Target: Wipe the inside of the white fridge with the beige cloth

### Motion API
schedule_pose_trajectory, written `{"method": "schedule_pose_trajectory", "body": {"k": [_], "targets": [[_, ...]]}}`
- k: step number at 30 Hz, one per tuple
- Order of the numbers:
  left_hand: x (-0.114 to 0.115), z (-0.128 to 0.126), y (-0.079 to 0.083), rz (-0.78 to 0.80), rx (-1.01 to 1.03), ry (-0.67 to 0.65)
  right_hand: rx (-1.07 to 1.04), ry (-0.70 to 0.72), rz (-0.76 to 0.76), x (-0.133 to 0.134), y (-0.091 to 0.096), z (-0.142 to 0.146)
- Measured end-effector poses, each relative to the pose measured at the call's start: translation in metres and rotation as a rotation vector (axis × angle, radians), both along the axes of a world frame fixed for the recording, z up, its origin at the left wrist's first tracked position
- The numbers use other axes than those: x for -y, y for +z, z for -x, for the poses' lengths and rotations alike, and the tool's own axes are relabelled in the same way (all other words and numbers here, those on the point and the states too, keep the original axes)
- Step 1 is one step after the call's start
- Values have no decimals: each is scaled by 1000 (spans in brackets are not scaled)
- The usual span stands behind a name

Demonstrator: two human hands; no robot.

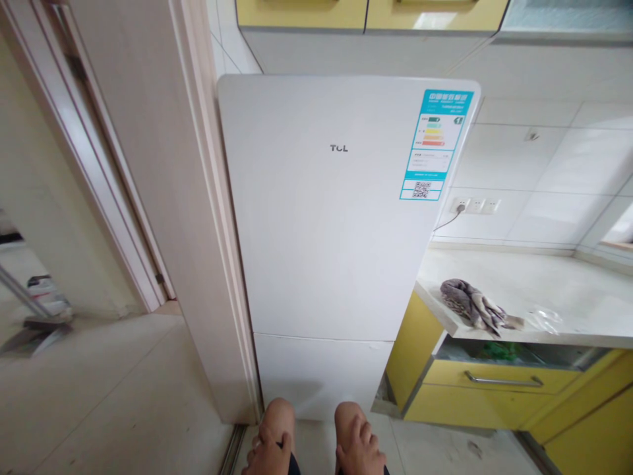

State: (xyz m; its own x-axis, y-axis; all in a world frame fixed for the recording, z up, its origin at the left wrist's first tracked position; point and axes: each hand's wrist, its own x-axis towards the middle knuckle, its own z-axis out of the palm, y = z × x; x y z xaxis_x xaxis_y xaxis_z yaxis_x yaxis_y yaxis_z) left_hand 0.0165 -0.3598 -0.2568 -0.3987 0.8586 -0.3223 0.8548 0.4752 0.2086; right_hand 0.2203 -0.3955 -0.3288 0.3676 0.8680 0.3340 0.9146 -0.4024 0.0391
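In the head view, the only one, the person's left hand (270,454) lies over the bare left knee (279,414) and the right hand (361,450) over the bare right knee (347,415). The hands are apart from each other, fingers loosely spread, with no object seen in either; how hard they press cannot be told. Straight ahead stands the tall white two-door refrigerator (326,244), beside a pale wood-toned door frame (208,264). To rest like this well, I would keep a palm settled on each knee, share the weight evenly, and keep the knees from bumping the lower door.

Counted: two hands, two knees, one refrigerator with two doors, both closed, one dark brand logo (339,148) and one blue-and-white energy label (428,145). To its right, one white tabletop (568,277) carries one crumpled grey-and-white patterned cloth (475,305) and some clear plastic (544,321), whose pieces I cannot count. Three white wall sockets (476,205) sit in a row, with one dark plug (461,208) in the leftmost. Overhead, two yellow cabinet doors (301,13) show; below the tabletop, one yellow drawer (499,377) has one metal bar handle (504,380).
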Motion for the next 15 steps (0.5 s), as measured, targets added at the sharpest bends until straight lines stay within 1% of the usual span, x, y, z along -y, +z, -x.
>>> {"method": "schedule_pose_trajectory", "body": {"k": [6,10,15], "targets": [[-1,-1,-6,-4,-7,-7,55,-13,-17,0,-2,-1],[1,0,-1,-6,28,-20,47,-14,-2,0,-1,0],[2,-1,5,-34,40,6,-9,-1,3,0,2,-1]]}}
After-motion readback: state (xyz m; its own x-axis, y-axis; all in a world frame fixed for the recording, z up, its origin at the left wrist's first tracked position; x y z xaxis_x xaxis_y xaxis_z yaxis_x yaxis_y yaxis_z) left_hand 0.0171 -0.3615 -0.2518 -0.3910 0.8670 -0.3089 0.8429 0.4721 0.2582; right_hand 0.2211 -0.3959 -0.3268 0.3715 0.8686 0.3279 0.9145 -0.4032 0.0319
